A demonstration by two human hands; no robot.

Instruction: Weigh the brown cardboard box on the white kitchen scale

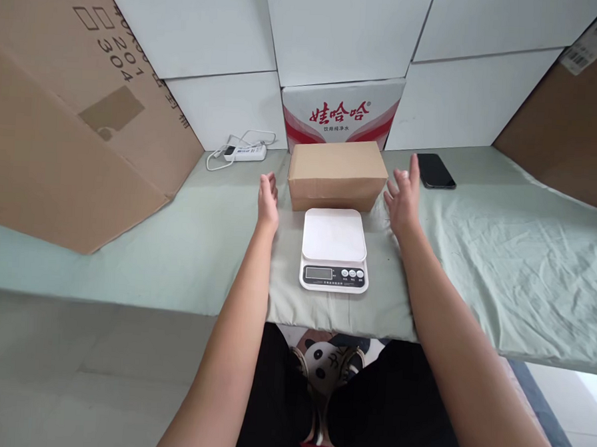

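A closed brown cardboard box lies on the pale green cloth, just behind a white kitchen scale with a dark blank display. My left hand hovers open a little left of the box, fingers apart, holding nothing. My right hand is open on the box's right side, close to its corner but apart from it. Both forearms reach forward on either side of the scale.
A black phone lies behind my right hand. A white power strip with cord sits at the back left. A red-and-white printed carton stands behind the box. Large cardboard sheets lean at left and right.
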